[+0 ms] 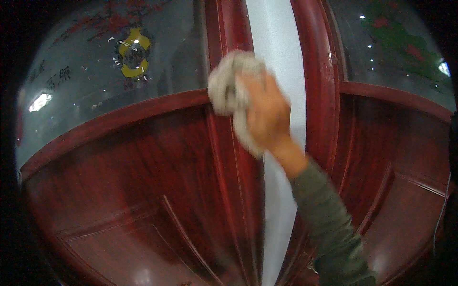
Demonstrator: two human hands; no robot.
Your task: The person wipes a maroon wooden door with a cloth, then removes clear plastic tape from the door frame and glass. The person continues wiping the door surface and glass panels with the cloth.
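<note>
My right hand (268, 111) holds a bunched pale cloth (227, 85), blurred by motion. The cloth lies over the dark red wooden frame (236, 32), close to the lower corner of the left glass pane (171, 53). Behind the hand, a white strip (279, 46) runs from top to bottom between the two red frame sides. A dark green sleeve covers my right forearm, which reaches in from the lower right. My left hand is out of view.
Red wooden panels with raised mouldings (186, 232) lie below both panes. The right glass pane (390, 53) bears a green and red pattern; the left one has a yellow vase-shaped picture (135, 73). A thin pale cord (442, 211) hangs at the right edge.
</note>
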